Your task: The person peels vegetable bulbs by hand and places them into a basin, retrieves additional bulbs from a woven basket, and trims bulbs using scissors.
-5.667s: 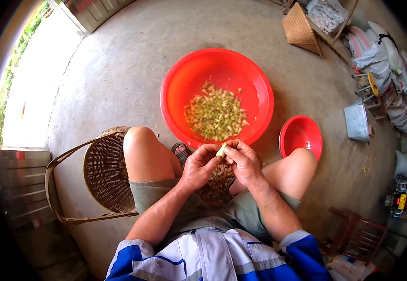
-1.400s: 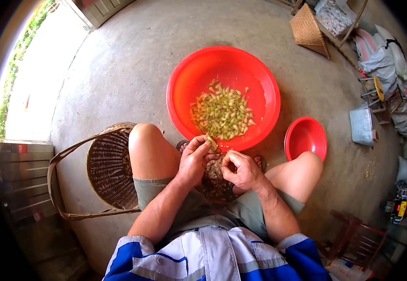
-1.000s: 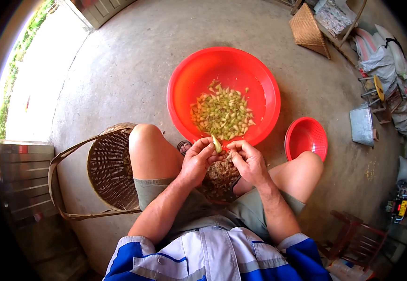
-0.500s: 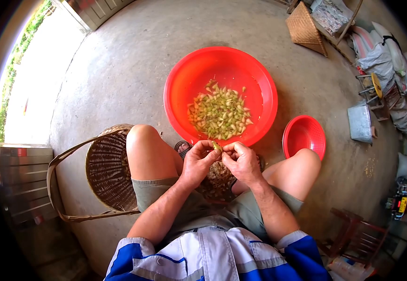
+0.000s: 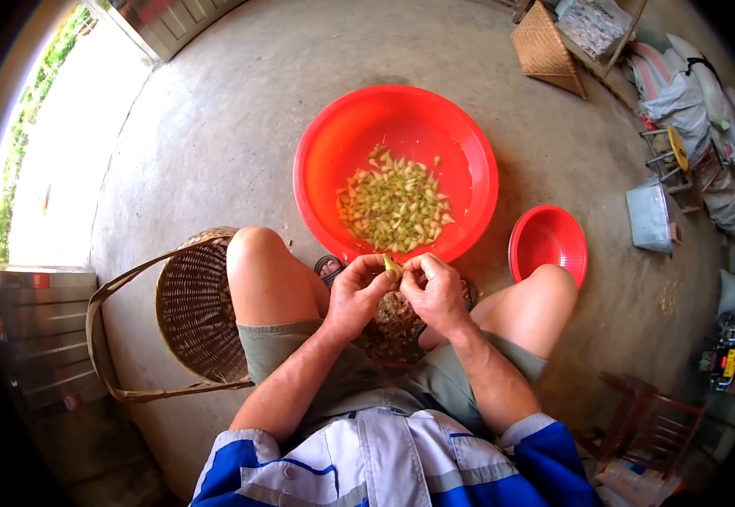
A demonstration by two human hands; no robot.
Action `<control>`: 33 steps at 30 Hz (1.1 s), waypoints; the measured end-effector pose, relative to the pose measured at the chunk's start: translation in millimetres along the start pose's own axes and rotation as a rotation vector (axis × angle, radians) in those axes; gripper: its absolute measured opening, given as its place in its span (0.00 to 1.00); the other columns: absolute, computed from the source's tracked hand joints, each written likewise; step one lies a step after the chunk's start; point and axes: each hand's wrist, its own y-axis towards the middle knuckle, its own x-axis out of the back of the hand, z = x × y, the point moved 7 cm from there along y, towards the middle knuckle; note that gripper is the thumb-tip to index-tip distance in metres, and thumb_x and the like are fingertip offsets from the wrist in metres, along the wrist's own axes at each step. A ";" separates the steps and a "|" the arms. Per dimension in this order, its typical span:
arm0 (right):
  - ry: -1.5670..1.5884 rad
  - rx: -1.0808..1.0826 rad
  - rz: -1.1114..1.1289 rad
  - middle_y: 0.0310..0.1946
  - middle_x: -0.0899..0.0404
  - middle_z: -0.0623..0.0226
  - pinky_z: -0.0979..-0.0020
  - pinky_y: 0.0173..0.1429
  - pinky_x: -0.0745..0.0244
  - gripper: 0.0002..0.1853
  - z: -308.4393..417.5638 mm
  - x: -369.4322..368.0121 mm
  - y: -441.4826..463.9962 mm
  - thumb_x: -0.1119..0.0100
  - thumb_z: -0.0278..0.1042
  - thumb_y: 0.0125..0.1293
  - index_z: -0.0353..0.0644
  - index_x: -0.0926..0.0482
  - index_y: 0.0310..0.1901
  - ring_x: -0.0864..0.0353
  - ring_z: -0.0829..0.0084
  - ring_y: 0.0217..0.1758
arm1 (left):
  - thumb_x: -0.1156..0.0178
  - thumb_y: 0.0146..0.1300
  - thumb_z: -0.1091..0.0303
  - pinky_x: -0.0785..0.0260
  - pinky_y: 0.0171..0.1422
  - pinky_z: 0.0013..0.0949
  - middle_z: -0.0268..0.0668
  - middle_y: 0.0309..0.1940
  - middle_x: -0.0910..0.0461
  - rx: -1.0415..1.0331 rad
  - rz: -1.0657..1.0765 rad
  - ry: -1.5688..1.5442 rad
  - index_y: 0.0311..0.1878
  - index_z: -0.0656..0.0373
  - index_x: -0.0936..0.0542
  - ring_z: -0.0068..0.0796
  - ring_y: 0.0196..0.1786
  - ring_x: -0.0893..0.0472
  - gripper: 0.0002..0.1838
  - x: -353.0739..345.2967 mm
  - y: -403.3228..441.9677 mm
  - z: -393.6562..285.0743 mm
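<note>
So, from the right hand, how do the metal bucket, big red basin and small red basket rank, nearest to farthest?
1. Big red basin, just ahead of the right hand.
2. Small red basket, to its right.
3. Metal bucket, farther right.

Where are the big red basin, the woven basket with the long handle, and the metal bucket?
Basin (image 5: pixel 321 152): head view, inner wall, left side.
Basket (image 5: pixel 191 308): head view, woven inside.
Bucket (image 5: pixel 650 218): head view, side.
</note>
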 end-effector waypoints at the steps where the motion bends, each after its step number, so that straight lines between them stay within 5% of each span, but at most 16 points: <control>1: 0.027 -0.025 0.005 0.28 0.21 0.59 0.65 0.31 0.24 0.05 -3.4 0.4 -0.3 0.37 0.23 0.58 0.36 0.24 0.34 0.19 0.64 0.28 | 0.41 0.68 0.75 0.24 0.56 0.30 0.37 0.46 0.19 0.031 0.021 -0.036 0.53 0.65 0.25 0.24 0.49 0.19 0.12 -1.7 -0.2 -1.4; 5: 0.049 -0.025 0.026 0.24 0.23 0.70 0.77 0.28 0.29 0.02 -9.3 1.4 -2.1 0.42 0.21 0.63 0.34 0.25 0.35 0.26 0.84 0.26 | 0.45 0.70 0.75 0.26 0.59 0.34 0.38 0.48 0.19 0.079 0.068 -0.092 0.54 0.62 0.25 0.28 0.53 0.20 0.12 -4.2 -2.2 -0.2; 11: 0.072 -0.101 0.110 0.27 0.22 0.70 0.79 0.30 0.28 0.04 -9.9 2.3 -0.3 0.41 0.23 0.65 0.33 0.24 0.39 0.26 0.86 0.27 | 0.45 0.70 0.75 0.26 0.61 0.35 0.39 0.50 0.20 0.087 0.058 -0.148 0.56 0.63 0.26 0.29 0.53 0.20 0.13 -3.7 -2.0 2.0; 14: 0.250 -0.159 0.123 0.29 0.21 0.64 0.75 0.33 0.24 0.05 -8.0 -1.9 -0.2 0.38 0.24 0.64 0.34 0.23 0.39 0.19 0.76 0.30 | 0.45 0.71 0.74 0.26 0.60 0.33 0.39 0.49 0.20 0.056 0.042 -0.096 0.58 0.65 0.27 0.28 0.51 0.19 0.14 -0.2 0.7 5.0; 23: 0.085 -0.030 0.093 0.30 0.21 0.59 0.69 0.32 0.24 0.05 -1.6 1.1 2.3 0.37 0.24 0.62 0.35 0.22 0.38 0.18 0.68 0.29 | 0.45 0.70 0.76 0.26 0.59 0.30 0.38 0.48 0.20 -0.004 0.071 0.032 0.58 0.65 0.27 0.26 0.52 0.20 0.14 -0.5 1.2 4.3; 26: 0.016 0.065 0.056 0.26 0.24 0.70 0.77 0.29 0.29 0.03 1.1 1.3 2.3 0.40 0.22 0.63 0.34 0.24 0.36 0.27 0.85 0.26 | 0.44 0.70 0.77 0.27 0.60 0.30 0.37 0.49 0.20 -0.009 0.063 0.082 0.57 0.65 0.27 0.25 0.52 0.21 0.14 1.9 0.6 6.1; 29: -0.047 0.088 0.019 0.25 0.24 0.66 0.76 0.29 0.29 0.03 6.3 3.2 2.1 0.40 0.22 0.62 0.34 0.24 0.35 0.26 0.82 0.25 | 0.44 0.69 0.78 0.28 0.62 0.32 0.37 0.49 0.20 -0.020 0.083 0.086 0.56 0.65 0.26 0.26 0.54 0.21 0.13 0.3 0.0 6.2; 32: -0.066 0.060 0.008 0.29 0.21 0.54 0.63 0.33 0.24 0.05 5.8 4.2 1.5 0.39 0.23 0.61 0.35 0.25 0.36 0.18 0.55 0.31 | 0.44 0.69 0.77 0.29 0.62 0.31 0.37 0.50 0.20 -0.026 0.108 0.067 0.56 0.65 0.26 0.26 0.54 0.22 0.13 -1.6 -0.3 6.6; 33: -0.056 0.045 0.002 0.30 0.21 0.54 0.62 0.33 0.24 0.05 3.8 4.2 1.1 0.39 0.23 0.61 0.36 0.25 0.37 0.18 0.54 0.31 | 0.44 0.69 0.77 0.29 0.62 0.31 0.37 0.50 0.20 -0.019 0.113 0.053 0.56 0.65 0.26 0.26 0.55 0.22 0.13 -2.3 -0.2 6.8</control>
